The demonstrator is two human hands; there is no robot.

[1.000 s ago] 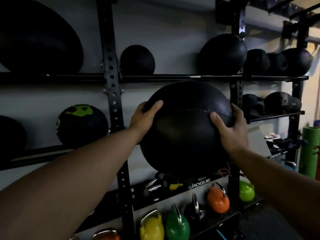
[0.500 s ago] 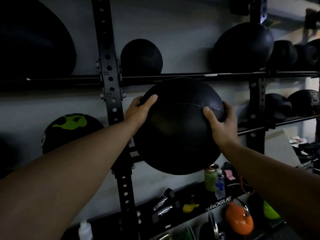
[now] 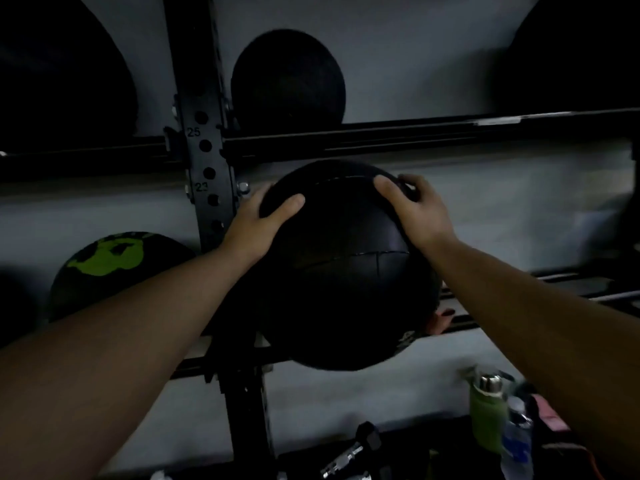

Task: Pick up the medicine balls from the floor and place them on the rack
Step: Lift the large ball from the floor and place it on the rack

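Observation:
A large black medicine ball (image 3: 346, 271) with stitched seams is at the middle shelf of the black rack (image 3: 381, 133), just right of the drilled upright post (image 3: 206, 174). Its underside meets the middle shelf rails (image 3: 460, 322). My left hand (image 3: 258, 225) presses on its upper left side, thumb over the top. My right hand (image 3: 417, 211) grips its upper right, fingers curled over the crown. Both forearms reach in from the bottom corners.
Other black balls sit on the upper shelf: a small one (image 3: 287, 77), a large one (image 3: 62, 74) at left, another (image 3: 581, 53) at right. A black-and-green ball (image 3: 114, 268) rests on the middle shelf at left. Below stand a green bottle (image 3: 486, 414), a clear bottle (image 3: 517, 441) and dumbbells (image 3: 349, 452).
The ball has gone forward into the middle shelf and both hands have slid from its sides up onto its top. The view has moved closer to the rack.

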